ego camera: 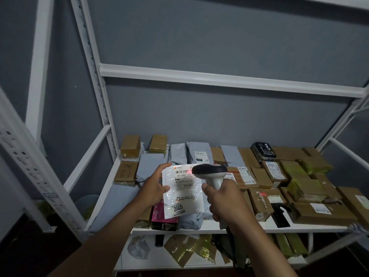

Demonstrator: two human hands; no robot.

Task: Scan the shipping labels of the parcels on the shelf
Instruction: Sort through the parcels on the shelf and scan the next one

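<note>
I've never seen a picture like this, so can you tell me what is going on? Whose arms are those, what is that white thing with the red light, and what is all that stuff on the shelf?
The picture comes from a camera worn on a person's head, so you see their own two arms reaching forward. The left hand holds a white bubble-wrap parcel with a printed shipping label on it. The right hand grips a barcode scanner, a tool shaped a bit like a hairdryer. Its red light falls on the stripes at the top of the label, which is how it reads them. Behind the hands is a white metal shelf covered with many more parcels: brown cardboard boxes, grey plastic mailing bags, one black box at the back and a pink box near the front edge.
</note>
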